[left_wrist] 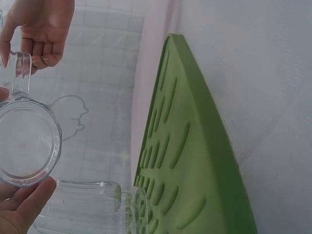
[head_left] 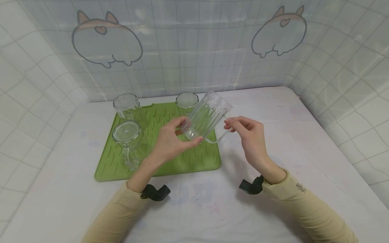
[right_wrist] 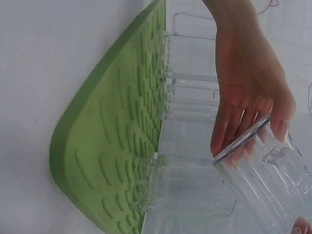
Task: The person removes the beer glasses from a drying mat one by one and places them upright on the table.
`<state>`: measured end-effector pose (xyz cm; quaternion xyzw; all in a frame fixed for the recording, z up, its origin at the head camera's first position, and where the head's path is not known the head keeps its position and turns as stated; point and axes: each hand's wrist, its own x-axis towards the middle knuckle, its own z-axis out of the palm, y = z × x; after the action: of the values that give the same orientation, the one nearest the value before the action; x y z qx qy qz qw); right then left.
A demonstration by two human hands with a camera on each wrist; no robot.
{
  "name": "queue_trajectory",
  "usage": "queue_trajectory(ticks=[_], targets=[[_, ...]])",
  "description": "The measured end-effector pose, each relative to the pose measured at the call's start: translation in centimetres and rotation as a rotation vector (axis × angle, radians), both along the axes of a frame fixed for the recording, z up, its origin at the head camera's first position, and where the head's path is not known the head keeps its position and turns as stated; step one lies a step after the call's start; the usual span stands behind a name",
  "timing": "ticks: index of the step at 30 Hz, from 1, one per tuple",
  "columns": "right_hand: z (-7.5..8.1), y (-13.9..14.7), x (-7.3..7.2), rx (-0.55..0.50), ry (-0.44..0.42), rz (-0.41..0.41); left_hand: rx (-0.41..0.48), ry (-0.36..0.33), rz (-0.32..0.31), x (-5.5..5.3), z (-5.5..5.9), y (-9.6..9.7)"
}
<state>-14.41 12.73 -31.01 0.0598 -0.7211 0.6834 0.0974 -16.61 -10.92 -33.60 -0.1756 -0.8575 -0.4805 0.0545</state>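
A clear glass mug (head_left: 206, 116) with fluted sides is held tilted above the green mat (head_left: 200, 160). My left hand (head_left: 171, 138) grips its lower end, thumb on the near side and fingers on the far side. The mug's round end (left_wrist: 27, 141) faces the camera in the left wrist view. With thumb and fingers, my right hand (head_left: 250, 135) pinches the mug's handle (left_wrist: 22, 73). In the right wrist view, the left hand (right_wrist: 253, 92) wraps the edge of the same mug.
Standing on the mat are other glass mugs: one at back left (head_left: 126, 103), one at front left (head_left: 127, 131) with its handle toward me, and one at the back (head_left: 187, 100), partly behind the held mug. A white cloth (head_left: 212, 209) covers the table; a tile-patterned curtain (head_left: 194, 44) rises behind.
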Motion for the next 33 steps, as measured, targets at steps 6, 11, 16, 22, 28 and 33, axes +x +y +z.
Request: queue_trajectory(ticks=[6, 11, 16, 22, 28, 33], targets=[[0.0, -0.06, 0.06, -0.001, 0.013, 0.009, -0.021, 0.007, -0.003, 0.0, -0.11, 0.11], [0.04, -0.15, 0.13, -0.006, 0.01, 0.016, -0.034, 0.0, -0.003, 0.01, -0.15, 0.22], [0.03, -0.26, 0.16, -0.015, 0.008, 0.025, -0.052, -0.003, -0.002, -0.01, -0.29, 0.27], [-0.03, -0.32, 0.21, -0.024, 0.011, 0.038, -0.062, -0.009, -0.003, -0.05, -0.49, 0.28], [-0.02, -0.34, 0.24, -0.023, 0.012, 0.048, -0.065, -0.012, -0.019, -0.11, -0.6, 0.29], [-0.03, -0.39, 0.24, -0.029, 0.013, 0.064, -0.082, -0.014, -0.025, -0.05, -0.57, 0.29]])
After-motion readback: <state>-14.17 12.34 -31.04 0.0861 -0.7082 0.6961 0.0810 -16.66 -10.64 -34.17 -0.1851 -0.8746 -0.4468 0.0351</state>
